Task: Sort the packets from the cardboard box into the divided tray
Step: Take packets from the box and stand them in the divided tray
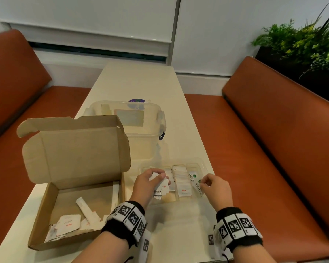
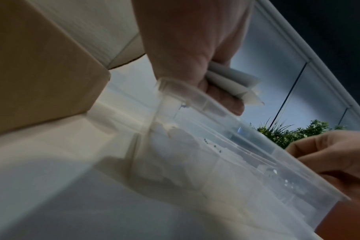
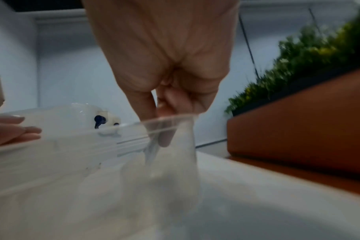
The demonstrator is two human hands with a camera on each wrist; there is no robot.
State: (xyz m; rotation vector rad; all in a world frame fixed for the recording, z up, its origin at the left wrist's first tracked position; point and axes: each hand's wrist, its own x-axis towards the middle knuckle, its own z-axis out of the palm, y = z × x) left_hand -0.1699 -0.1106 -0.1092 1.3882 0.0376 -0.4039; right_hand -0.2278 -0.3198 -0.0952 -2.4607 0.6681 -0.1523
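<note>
The open cardboard box [image 1: 40,215] sits at the front left with several white packets [image 1: 68,224] and a stick packet [image 1: 85,209] on its floor. To its right is the clear divided tray [image 1: 201,166], with salt packets [image 1: 183,188] in a middle compartment. My left hand [image 1: 148,181] grips a small bunch of white packets [image 1: 160,182] over the tray's left part; the left wrist view shows that bunch of packets [image 2: 232,82] fanned from the fingers. My right hand [image 1: 215,186] pinches the end of a Stevia stick packet [image 1: 195,184] in the tray's right compartment.
A clear lidded container [image 1: 137,130] stands behind the tray and box on the narrow cream table [image 1: 141,82]. Orange benches [image 1: 273,139] run along both sides. A plant [image 1: 302,40] is at the far right. The box's raised lid [image 1: 74,149] stands left of the hands.
</note>
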